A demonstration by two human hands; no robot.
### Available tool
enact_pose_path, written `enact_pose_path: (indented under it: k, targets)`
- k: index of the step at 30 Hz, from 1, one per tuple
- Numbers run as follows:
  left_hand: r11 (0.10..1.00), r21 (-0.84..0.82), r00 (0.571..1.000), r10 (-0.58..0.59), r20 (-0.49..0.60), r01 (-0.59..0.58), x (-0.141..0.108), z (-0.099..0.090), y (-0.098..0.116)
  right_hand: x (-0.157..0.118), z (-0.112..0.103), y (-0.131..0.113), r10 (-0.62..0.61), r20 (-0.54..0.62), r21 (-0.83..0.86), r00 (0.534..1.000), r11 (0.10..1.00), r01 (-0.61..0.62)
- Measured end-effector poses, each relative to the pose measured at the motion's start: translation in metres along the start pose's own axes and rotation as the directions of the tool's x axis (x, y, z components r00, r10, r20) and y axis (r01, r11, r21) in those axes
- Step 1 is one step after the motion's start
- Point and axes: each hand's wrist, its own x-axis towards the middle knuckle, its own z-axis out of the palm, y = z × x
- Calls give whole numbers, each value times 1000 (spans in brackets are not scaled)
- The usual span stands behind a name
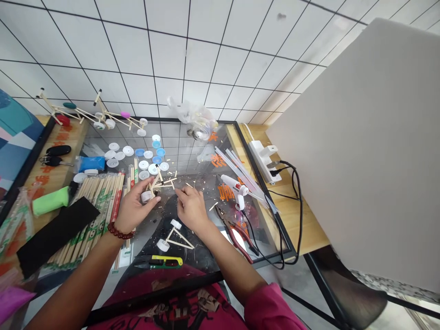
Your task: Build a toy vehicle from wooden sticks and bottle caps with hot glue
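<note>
Stick-and-cap model (158,184) is sitting in the left hand (136,208), above the glass tabletop (209,181), left of its middle. Its pale wooden pieces are crossing and branching at odd angles, some standing upward with dark bits among them, others reaching right in a thin open frame. One white bottle-cap wheel (146,197) is showing at its left, close against the palm. The left hand is grasping this model between thumb and fingers, while a beaded bracelet (120,231) is circling the wrist. The right hand (190,208) is curling with its index finger pointing at the model's right end; whether it is touching or pinching a piece, I cannot tell.

Nearer, a triangular stick frame (180,244) is lying loose with two white caps at its left corner, and yellow-handled snips (167,262) are resting on its near side. Wooden chopsticks (91,208) are spreading out on the left, and bottle caps (148,155) are lying loosely clustered farther off. On the right, a white hot-glue gun (236,187) is lying beside clear glue sticks (237,167), with red-handled pliers (237,229) lying nearer.
</note>
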Motion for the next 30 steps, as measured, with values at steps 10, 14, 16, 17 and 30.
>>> enact_pose_path:
  k: [10,14,16,17,30]
  targets:
    - [996,-73,996,-48,81,54,-4,-2,1,-1,3,1,-11,-24,10,1000,1000,12]
    - [992,-107,996,-60,73,67,-4,-2,3,-2,5,3,-12,-52,21,999,1000,13]
    - [991,-114,996,-57,63,64,-4,-1,5,-2,6,3,-13,-62,30,998,999,15]
    - [992,-111,997,-51,57,57,-4,-1,5,-2,6,3,-13,-63,33,998,999,15]
    - [969,-204,977,99,-191,-139,-7,-18,35,-12,-16,19,-1,-289,298,957,950,91]
